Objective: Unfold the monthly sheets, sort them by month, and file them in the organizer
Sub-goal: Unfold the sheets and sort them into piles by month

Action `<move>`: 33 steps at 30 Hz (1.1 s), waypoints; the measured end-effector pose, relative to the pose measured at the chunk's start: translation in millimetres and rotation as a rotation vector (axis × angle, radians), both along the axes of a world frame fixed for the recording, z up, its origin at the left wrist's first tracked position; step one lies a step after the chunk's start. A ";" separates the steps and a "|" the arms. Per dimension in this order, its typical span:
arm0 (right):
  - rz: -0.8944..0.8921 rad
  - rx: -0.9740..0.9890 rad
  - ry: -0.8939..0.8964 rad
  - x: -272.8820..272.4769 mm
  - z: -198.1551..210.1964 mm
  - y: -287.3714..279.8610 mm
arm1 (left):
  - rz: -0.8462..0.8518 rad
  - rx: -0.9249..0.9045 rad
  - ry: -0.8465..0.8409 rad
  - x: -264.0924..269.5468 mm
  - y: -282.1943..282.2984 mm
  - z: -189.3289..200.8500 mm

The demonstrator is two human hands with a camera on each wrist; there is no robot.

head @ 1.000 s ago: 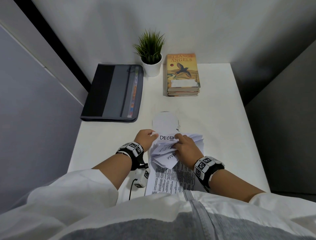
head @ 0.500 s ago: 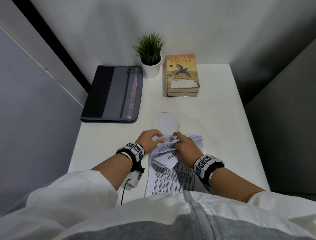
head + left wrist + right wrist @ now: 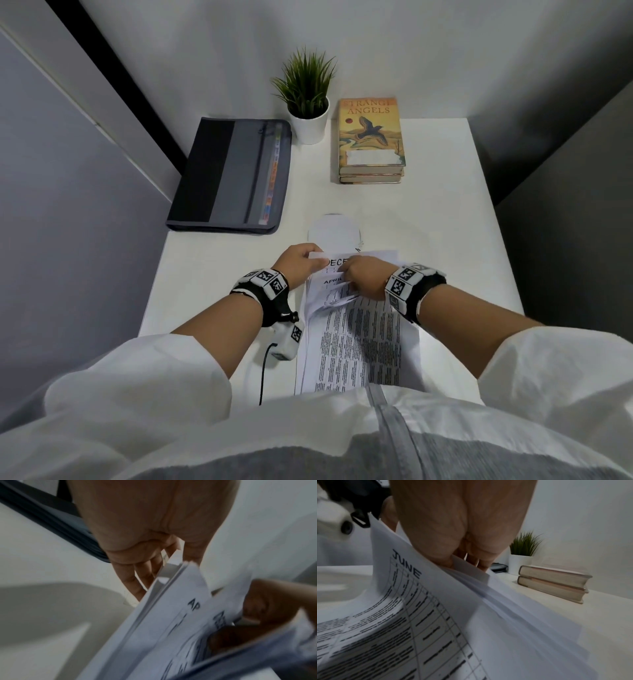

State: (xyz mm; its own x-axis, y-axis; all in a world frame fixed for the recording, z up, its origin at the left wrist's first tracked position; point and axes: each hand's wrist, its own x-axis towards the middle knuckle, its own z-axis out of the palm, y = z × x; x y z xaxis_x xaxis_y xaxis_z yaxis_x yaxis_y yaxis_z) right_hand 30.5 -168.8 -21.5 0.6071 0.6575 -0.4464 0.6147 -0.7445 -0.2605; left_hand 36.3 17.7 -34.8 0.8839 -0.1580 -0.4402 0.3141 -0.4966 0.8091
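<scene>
The white desk (image 3: 428, 219) carries the whole job, and its layout fixes the coming move. The dark zip organizer (image 3: 229, 176) lies shut at the far left corner, long axis running away from the person, coloured tab edge turned to the right; it sits well apart from the papers, forward and to the left of both hands, so the left hand is judged the nearer for any reach to it. A potted plant (image 3: 308, 102) and a stack of books (image 3: 370, 140) stand along the back, to the organizer's right. The stack of monthly sheets (image 3: 359, 342) lies at the near edge directly before the person, long axis also running front to back, headings at the far end. The left hand (image 3: 298, 263) pinches the far left corner of the stack, thumb over a sheet headed "DECE…", fingers curled under. The right hand (image 3: 363, 277) has its fingers curled into the lifted leaves just beside it, thumbing through; headings "APRIL" and, in the right wrist view, "JUNE" (image 3: 406, 563) show. Judgement: sorting is in hand, nothing yet filed. A pale rounded paper (image 3: 334, 229) lies just beyond the stack; its nature cannot be told.
</scene>
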 end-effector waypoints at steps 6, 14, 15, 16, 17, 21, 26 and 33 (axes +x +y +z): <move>-0.107 0.047 0.034 -8.6 -7.1 -2.0 | -0.066 0.091 -0.087 -11.4 -4.3 -2.4; -0.284 0.130 -0.072 2.5 2.9 -17.5 | -0.132 0.222 -0.128 -9.6 -10.3 -1.6; -0.299 0.134 -0.089 3.2 3.3 -19.2 | -0.133 0.211 -0.126 -10.0 -10.3 -1.0; -0.322 0.144 -0.108 3.0 2.4 -19.9 | -0.137 0.199 -0.124 -10.5 -10.2 -0.7; -0.356 0.167 -0.118 1.7 0.1 -20.1 | -0.144 0.189 -0.126 -11.0 -9.4 -0.4; -0.453 0.293 -0.143 -8.4 -12.2 -18.1 | -0.173 0.156 -0.117 -13.2 -6.0 -0.5; -0.385 0.278 -0.256 -13.6 -13.1 -16.3 | -0.140 0.089 -0.092 -15.3 -2.4 -2.2; -0.425 0.252 -0.032 -24.4 -8.6 -19.8 | 0.040 0.001 0.062 -8.2 -1.0 -2.6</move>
